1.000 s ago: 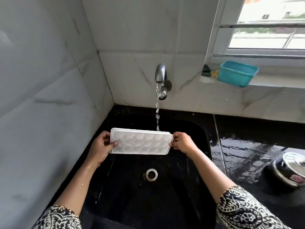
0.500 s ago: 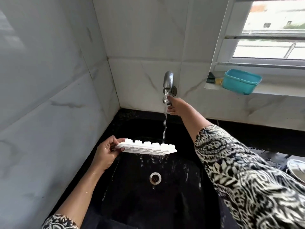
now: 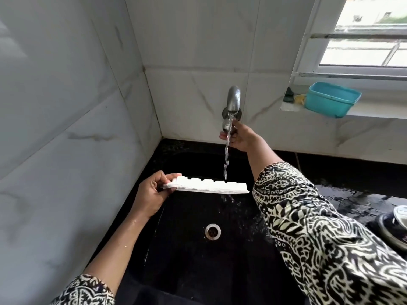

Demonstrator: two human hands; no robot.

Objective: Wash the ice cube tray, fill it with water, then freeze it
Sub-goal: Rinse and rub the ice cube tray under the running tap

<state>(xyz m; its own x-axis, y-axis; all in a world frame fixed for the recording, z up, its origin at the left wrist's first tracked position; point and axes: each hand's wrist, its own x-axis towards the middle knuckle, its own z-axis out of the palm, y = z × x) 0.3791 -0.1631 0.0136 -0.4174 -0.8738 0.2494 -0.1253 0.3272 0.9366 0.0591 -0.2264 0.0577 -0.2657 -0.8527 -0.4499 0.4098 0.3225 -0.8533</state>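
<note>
The left hand [image 3: 152,194] grasps the ice cube tray [image 3: 211,187] by its left short end, thumb on top and fingers beneath, holding it above the black sink [image 3: 193,271]. The tray's long axis runs left to right, and its right end hangs free just beside the patterned right sleeve. The bumps of its cells face up, so it looks turned over, and water drips from its underside.

The right hand [image 3: 241,138] is up at the far wall, fingers curled round the knob of the tap [image 3: 233,100]. The stream [image 3: 226,159] falls to the tray's far edge, right of its middle.

The tray is below and to the near left of the right hand, so only the left hand can turn it open side up for filling.
</note>
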